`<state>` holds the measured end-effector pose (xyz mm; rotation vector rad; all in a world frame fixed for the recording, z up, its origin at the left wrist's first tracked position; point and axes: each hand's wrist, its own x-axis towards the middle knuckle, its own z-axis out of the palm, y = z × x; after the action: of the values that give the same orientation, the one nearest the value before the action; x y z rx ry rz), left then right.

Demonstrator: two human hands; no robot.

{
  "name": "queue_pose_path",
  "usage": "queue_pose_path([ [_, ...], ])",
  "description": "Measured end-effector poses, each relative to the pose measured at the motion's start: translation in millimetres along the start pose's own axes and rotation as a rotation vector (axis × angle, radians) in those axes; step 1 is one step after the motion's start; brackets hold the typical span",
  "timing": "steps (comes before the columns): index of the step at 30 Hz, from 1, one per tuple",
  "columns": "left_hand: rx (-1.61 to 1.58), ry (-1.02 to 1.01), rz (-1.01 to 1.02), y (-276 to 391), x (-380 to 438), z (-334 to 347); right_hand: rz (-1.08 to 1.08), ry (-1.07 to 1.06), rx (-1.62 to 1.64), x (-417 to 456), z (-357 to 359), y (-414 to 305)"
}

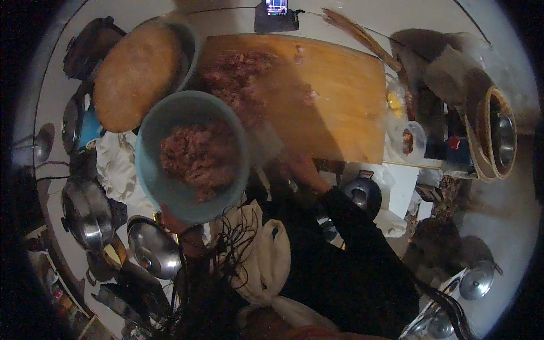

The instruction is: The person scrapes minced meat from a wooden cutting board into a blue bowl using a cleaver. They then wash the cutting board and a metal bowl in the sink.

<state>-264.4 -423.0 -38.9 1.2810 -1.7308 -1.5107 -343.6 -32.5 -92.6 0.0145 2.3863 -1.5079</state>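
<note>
My left hand [174, 219] grips the near rim of a blue-green plastic basin [146, 182], which is tilted toward the board. Minced meat [197, 159] lies inside the basin. More minced meat [238, 80] is spread over the left part of a wooden cutting board [344, 106]. At the board's front edge, just right of the basin, my right hand [297, 168] is blurred. It seems to hold a broad grey blade [267, 138], which points toward the meat; its handle is hidden. Small meat scraps [311, 97] stick to the middle of the board.
A round wooden board [136, 76] rests over another basin [191, 46] at the far left. Metal pots [89, 214] and a lid [155, 246] crowd the left side. A phone [276, 7] stands behind the board. To the right are a plastic container [412, 140] and a wooden stick [361, 38].
</note>
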Motion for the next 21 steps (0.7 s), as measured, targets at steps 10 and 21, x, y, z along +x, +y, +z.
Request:
queue_pose_path([
  [10,-0.076,0.043,-0.072,-11,4,-9,0.313,-0.261,0.404,23,-61,-51],
  [21,0.547,-0.003,0.614,-71,27,-26,0.160,-0.044,0.212,-42,-142,-85],
])
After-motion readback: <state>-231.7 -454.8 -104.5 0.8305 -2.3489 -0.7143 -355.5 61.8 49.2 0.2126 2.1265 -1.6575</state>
